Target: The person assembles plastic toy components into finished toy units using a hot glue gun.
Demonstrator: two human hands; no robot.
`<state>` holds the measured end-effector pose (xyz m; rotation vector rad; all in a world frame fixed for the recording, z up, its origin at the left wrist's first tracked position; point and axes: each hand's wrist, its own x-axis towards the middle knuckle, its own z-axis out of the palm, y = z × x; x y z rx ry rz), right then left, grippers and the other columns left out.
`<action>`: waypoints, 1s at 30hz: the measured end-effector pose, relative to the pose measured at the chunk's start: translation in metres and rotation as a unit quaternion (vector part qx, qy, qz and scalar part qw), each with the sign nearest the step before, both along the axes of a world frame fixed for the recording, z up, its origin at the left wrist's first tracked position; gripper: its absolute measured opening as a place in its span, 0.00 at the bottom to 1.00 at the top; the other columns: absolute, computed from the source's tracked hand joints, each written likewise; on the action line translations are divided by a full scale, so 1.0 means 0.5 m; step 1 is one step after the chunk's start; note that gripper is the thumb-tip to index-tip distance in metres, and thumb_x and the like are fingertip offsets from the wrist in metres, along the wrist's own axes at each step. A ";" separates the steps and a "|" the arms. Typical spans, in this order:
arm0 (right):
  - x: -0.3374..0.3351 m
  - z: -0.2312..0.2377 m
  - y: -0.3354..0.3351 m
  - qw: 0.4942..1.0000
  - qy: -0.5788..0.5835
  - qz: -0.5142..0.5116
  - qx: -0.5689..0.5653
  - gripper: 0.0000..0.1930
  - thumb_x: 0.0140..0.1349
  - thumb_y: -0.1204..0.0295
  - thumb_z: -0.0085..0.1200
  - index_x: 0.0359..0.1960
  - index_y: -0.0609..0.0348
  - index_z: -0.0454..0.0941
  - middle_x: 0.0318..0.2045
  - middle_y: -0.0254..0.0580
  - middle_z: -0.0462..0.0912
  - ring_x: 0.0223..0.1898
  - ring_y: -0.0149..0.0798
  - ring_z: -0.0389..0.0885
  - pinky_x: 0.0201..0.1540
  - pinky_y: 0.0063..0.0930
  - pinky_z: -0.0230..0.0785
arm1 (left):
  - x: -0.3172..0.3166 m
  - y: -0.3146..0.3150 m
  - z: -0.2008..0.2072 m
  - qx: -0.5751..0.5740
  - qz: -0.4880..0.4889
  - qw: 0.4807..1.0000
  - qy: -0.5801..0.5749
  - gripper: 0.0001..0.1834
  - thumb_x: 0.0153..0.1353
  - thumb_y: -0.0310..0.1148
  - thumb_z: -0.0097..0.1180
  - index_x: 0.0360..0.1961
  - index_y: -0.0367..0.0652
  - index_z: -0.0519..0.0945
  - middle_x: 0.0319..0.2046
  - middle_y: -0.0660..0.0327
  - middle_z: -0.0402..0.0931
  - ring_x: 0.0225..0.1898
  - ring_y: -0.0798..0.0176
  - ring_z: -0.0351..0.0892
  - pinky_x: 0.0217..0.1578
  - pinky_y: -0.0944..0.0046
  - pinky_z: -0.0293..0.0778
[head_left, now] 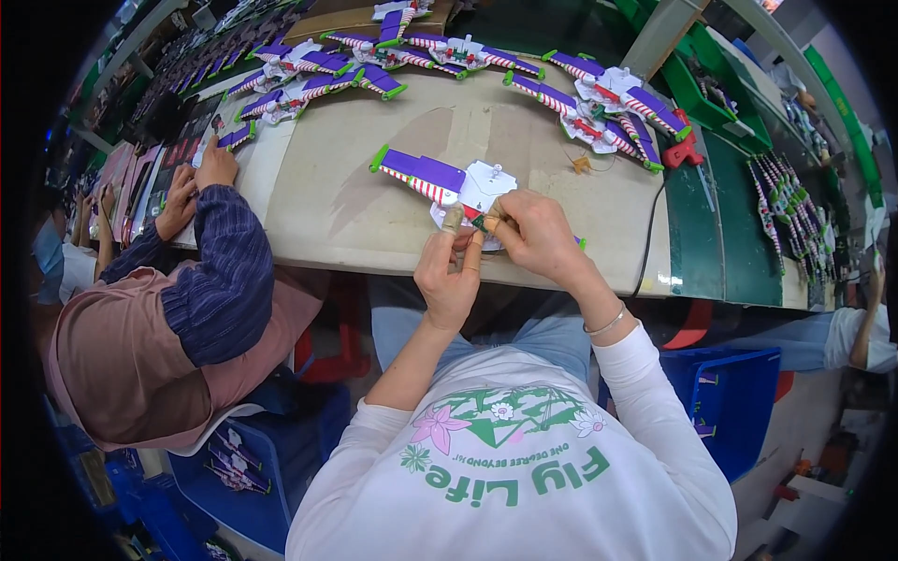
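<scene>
A toy wing pack (423, 172) lies on the table before me, with purple wing panels, a red-and-white striped edge, green tips and a white centre. Both my hands work at the near side of its centre. My right hand (538, 234) pinches a small dark green part (483, 222) against a red patch. Close beside it, the fingers of my left hand (449, 271) are drawn together at the same spot; what lies between them is hidden. Pale covers sit on some of my fingertips. My right forearm and hand hide most of the right wing.
Several similar wing packs (374, 47) lie along the table's far side, more (608, 93) at far right. A red pistol-shaped tool (687, 148) with a black cord rests right. A co-worker (140, 346) sits left. Blue bins (748, 393) and a green crate (697, 70) stand around.
</scene>
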<state>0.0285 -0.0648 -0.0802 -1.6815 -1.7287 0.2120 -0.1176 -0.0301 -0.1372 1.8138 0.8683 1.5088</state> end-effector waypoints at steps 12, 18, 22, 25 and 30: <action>-0.021 -0.026 0.009 0.997 0.024 -0.073 0.025 0.09 0.54 0.71 0.58 0.23 0.63 0.74 0.21 0.47 0.76 0.27 0.49 0.75 0.30 0.42 0.65 | -0.001 0.014 0.017 -0.006 -0.016 0.998 0.068 0.07 0.55 0.21 0.61 0.36 0.35 0.78 0.27 0.54 0.76 0.27 0.54 0.77 0.28 0.59 0.73; -0.025 -0.018 0.010 0.995 0.036 -0.088 -0.003 0.11 0.55 0.69 0.58 0.21 0.63 0.74 0.22 0.47 0.78 0.29 0.50 0.77 0.32 0.44 0.67 | -0.003 0.014 0.014 -0.012 -0.015 0.998 0.059 0.06 0.57 0.22 0.60 0.35 0.34 0.77 0.26 0.54 0.75 0.25 0.55 0.76 0.26 0.60 0.73; -0.027 -0.013 0.012 0.996 0.029 -0.080 -0.022 0.10 0.54 0.69 0.57 0.22 0.63 0.74 0.22 0.48 0.78 0.29 0.51 0.77 0.32 0.44 0.67 | -0.004 0.014 0.012 -0.012 -0.010 0.998 0.057 0.05 0.57 0.22 0.60 0.35 0.34 0.77 0.26 0.54 0.75 0.25 0.56 0.76 0.25 0.60 0.73; -0.035 -0.015 0.015 0.996 -0.047 -0.077 0.023 0.08 0.54 0.71 0.57 0.23 0.63 0.74 0.23 0.49 0.77 0.30 0.52 0.77 0.32 0.44 0.68 | -0.004 0.013 0.015 -0.029 -0.010 0.998 0.054 0.05 0.58 0.21 0.59 0.35 0.34 0.77 0.26 0.53 0.74 0.25 0.55 0.76 0.25 0.60 0.74; -0.049 -0.001 0.023 0.992 -0.102 -0.056 0.039 0.07 0.54 0.73 0.57 0.24 0.63 0.74 0.25 0.49 0.77 0.31 0.51 0.76 0.33 0.44 0.68 | -0.012 0.012 0.016 -0.023 -0.016 0.997 0.070 0.08 0.58 0.21 0.58 0.39 0.34 0.78 0.27 0.53 0.76 0.27 0.55 0.76 0.29 0.60 0.73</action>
